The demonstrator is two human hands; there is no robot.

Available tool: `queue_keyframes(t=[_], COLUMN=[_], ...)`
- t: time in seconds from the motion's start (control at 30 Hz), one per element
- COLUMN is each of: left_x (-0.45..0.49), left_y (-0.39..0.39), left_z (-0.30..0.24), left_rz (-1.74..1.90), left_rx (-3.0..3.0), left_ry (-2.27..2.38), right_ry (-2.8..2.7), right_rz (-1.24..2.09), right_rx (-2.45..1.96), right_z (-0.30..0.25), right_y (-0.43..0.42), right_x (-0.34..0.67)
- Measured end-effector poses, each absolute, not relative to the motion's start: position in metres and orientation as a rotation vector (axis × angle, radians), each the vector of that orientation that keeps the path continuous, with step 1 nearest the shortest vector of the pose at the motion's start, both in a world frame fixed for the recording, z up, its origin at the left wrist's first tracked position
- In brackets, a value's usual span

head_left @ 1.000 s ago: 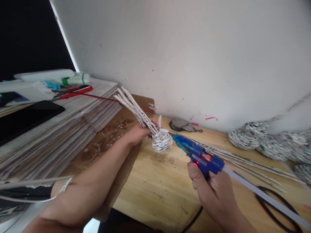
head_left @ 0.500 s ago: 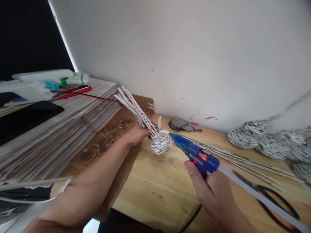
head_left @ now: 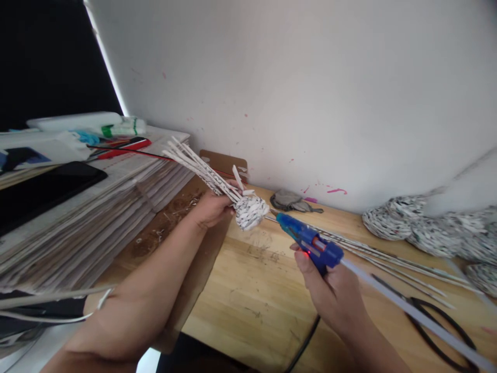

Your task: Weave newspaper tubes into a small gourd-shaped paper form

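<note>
My left hand point(head_left: 217, 207) is closed around a small woven paper basket point(head_left: 250, 211), gripping it near the bundle of long rolled paper strips point(head_left: 198, 168) that slant up to the left. A short strip end sticks up from the basket's top. In my right hand point(head_left: 332, 292) is a blue hot glue gun point(head_left: 310, 241) with a small red light glowing on it. Its nozzle points at the basket's right side, a small gap apart. A long translucent glue stick point(head_left: 392, 295) trails from the back of the gun. My left fingertips are partly hidden behind the strips.
Thin paper rods point(head_left: 388, 259) and black-handled scissors point(head_left: 438, 326) lie at the right. Several woven paper pieces point(head_left: 396, 217) sit against the wall. A grey cloth-like item point(head_left: 291, 200) rests behind the glue gun. At the left, a phone point(head_left: 50, 189) lies on a tall newspaper stack point(head_left: 155, 202).
My left hand has tilted the basket and shifted it left and slightly up, so its strips lean further left. The nozzle, close to its rim before, now stands slightly off its side.
</note>
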State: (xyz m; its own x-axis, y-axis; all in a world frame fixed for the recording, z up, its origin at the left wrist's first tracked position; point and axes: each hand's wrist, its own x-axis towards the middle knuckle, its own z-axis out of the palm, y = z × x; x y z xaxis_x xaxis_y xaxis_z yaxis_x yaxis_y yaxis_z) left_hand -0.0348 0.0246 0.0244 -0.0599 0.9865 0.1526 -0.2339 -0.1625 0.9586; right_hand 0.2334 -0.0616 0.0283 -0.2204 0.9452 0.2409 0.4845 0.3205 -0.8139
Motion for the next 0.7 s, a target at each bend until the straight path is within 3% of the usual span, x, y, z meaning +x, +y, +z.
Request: queue_keyframes(t=[0.13,0.27,0.43,0.7], left_x=[-0.046,-0.056,-0.058,-0.052], left_y=[0.032,0.034,0.03,0.026], left_z=[0.029,0.035,0.04,0.041], left_rz=[1.726,1.892,1.912,1.89], left_rx=[0.976,0.919,0.933,0.946], left_ry=[0.966,0.935,0.878,0.828], right_ry=[-1.247,-0.915,-0.953,-0.642], right_rz=[1.391,1.738,1.855,2.165], right_rx=[-1.165,-1.262,-1.473,-1.289], right_z=[0.016,0.006,0.007,0.008], right_y=[-0.048,-0.042,-0.039,-0.001], right_x=[0.224,0.206,0.171,0.106])
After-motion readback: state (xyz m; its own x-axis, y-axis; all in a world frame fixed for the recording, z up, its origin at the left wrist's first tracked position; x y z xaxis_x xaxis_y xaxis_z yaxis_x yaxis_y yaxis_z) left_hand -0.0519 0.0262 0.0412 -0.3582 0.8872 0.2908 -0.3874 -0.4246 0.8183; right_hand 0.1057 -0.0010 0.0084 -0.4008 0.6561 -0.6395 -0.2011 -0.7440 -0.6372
